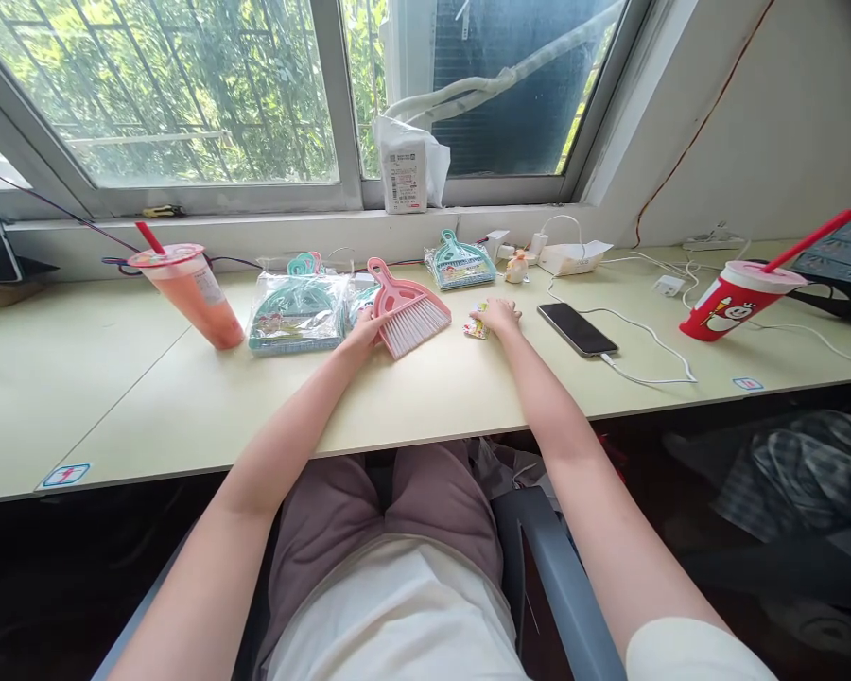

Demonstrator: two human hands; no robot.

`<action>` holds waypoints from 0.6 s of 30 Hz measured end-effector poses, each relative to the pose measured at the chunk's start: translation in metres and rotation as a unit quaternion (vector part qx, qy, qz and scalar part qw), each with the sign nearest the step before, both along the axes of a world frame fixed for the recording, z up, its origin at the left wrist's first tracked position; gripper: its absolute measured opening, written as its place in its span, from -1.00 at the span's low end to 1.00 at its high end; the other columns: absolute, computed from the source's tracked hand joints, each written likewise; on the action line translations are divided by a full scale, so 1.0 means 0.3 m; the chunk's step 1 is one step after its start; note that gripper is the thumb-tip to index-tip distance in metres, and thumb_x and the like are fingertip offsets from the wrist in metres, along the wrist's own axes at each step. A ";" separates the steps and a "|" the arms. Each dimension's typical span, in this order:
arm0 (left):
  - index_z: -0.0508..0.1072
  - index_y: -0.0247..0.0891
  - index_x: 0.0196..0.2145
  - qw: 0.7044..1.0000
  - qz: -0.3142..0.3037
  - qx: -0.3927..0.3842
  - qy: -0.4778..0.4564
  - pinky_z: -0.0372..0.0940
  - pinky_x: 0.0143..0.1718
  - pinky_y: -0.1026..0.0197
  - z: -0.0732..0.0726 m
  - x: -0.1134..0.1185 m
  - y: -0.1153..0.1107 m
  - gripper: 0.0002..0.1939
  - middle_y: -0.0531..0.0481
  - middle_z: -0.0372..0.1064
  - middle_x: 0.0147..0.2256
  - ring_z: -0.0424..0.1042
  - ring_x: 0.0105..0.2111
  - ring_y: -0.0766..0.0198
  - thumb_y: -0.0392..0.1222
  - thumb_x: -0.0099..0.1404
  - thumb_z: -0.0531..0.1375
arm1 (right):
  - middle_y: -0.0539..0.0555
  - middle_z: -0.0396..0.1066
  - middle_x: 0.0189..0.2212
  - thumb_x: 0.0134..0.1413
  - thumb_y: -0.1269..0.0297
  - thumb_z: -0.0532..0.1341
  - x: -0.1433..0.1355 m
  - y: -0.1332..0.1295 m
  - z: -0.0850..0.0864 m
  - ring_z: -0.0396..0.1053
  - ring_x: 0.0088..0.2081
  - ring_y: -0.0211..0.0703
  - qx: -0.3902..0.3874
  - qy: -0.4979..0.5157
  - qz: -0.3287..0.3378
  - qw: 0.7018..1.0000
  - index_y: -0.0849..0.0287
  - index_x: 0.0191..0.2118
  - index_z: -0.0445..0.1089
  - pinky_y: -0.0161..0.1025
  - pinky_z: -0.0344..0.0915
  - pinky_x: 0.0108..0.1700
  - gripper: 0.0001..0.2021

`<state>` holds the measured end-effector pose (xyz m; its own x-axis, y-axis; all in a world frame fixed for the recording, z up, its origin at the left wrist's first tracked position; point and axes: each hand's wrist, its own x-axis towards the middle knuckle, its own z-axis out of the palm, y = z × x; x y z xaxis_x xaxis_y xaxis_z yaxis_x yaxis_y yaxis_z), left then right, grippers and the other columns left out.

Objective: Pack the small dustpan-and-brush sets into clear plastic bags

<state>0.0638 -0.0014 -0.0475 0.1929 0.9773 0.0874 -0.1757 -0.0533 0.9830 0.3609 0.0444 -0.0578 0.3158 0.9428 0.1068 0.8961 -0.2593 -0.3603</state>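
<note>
My left hand grips the edge of a pink mini dustpan with its white-bristled brush, tilted just at the table top. My right hand is at the table with its fingers curled over a small colourful printed packet, partly hidden under the thumb. Left of my left hand lie clear-wrapped mint-green dustpan sets. Another mint-green dustpan set in printed packaging lies behind, between my hands. Close beyond my right hand is a small orange-and-white figurine.
A tilted cup of orange drink stands left, and a red cup with a straw right. A phone on a white cable lies beside my right forearm. A tissue pack sits on the windowsill. The table's edge runs above my lap.
</note>
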 end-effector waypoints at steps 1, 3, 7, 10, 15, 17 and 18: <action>0.49 -0.21 -0.04 1.000 0.002 0.000 0.000 0.41 -0.03 0.05 -0.001 -0.001 0.002 -0.46 -0.13 0.50 -0.06 0.49 -0.05 0.05 -0.04 0.02 0.42 | 0.37 0.28 0.23 0.23 0.01 0.23 0.010 0.004 -0.002 0.11 0.29 0.25 -0.008 -0.007 0.007 1.000 0.25 0.13 0.42 0.18 0.06 0.25 -0.51; 0.49 -0.22 -0.06 1.000 0.005 0.003 -0.002 0.41 -0.03 0.05 -0.002 -0.002 0.007 -0.47 -0.14 0.50 -0.07 0.49 -0.05 0.05 -0.05 0.01 0.42 | 0.36 0.33 0.19 0.27 0.04 0.19 0.024 0.013 -0.008 0.16 0.26 0.24 -0.002 -0.021 0.017 1.000 0.23 0.11 0.44 0.20 0.04 0.25 -0.56; 0.49 -0.23 -0.07 1.000 0.013 0.006 -0.008 0.41 0.00 0.05 -0.003 -0.003 0.013 -0.48 -0.15 0.50 -0.05 0.48 -0.02 0.04 -0.08 0.00 0.42 | 0.30 0.41 0.13 0.21 0.18 0.26 0.034 0.029 -0.018 0.25 0.21 0.19 0.043 -0.001 0.017 0.999 0.18 0.00 0.52 0.20 0.11 0.24 -0.70; 0.48 -0.23 -0.08 1.000 0.023 0.001 -0.008 0.41 0.01 0.04 -0.002 -0.002 0.011 -0.49 -0.15 0.50 -0.06 0.48 -0.01 0.03 -0.09 0.00 0.43 | 0.24 0.48 0.03 0.11 0.32 0.31 0.037 0.037 -0.021 0.34 0.14 0.16 0.077 0.047 0.032 0.995 0.16 -0.09 0.54 0.25 0.22 0.19 -0.77; 0.48 -0.23 -0.08 1.000 0.024 0.003 -0.011 0.42 -0.01 0.04 -0.001 0.000 0.009 -0.48 -0.14 0.50 -0.08 0.48 -0.03 0.04 -0.10 -0.02 0.43 | 0.22 0.54 -0.08 0.04 0.44 0.31 0.025 0.025 -0.005 0.43 0.07 0.12 0.102 0.123 0.031 0.987 0.17 -0.14 0.56 0.17 0.32 0.16 -0.77; 0.49 -0.24 -0.10 1.000 0.024 0.001 -0.013 0.42 -0.03 0.06 -0.001 0.002 0.009 -0.50 -0.14 0.50 -0.08 0.49 -0.04 0.04 -0.10 -0.02 0.43 | 0.22 0.55 -0.06 0.05 0.42 0.31 0.007 0.012 0.013 0.43 0.08 0.08 0.120 0.174 0.026 0.977 0.18 -0.12 0.56 0.07 0.33 0.17 -0.76; 0.49 -0.24 -0.11 1.000 0.026 0.001 -0.013 0.42 -0.03 0.07 0.000 0.003 0.008 -0.50 -0.15 0.50 -0.08 0.48 -0.04 0.04 -0.10 -0.02 0.43 | 0.21 0.54 -0.03 0.06 0.41 0.30 -0.005 0.005 0.024 0.43 0.08 0.05 0.135 0.208 0.030 0.968 0.18 -0.09 0.55 0.02 0.33 0.18 -0.74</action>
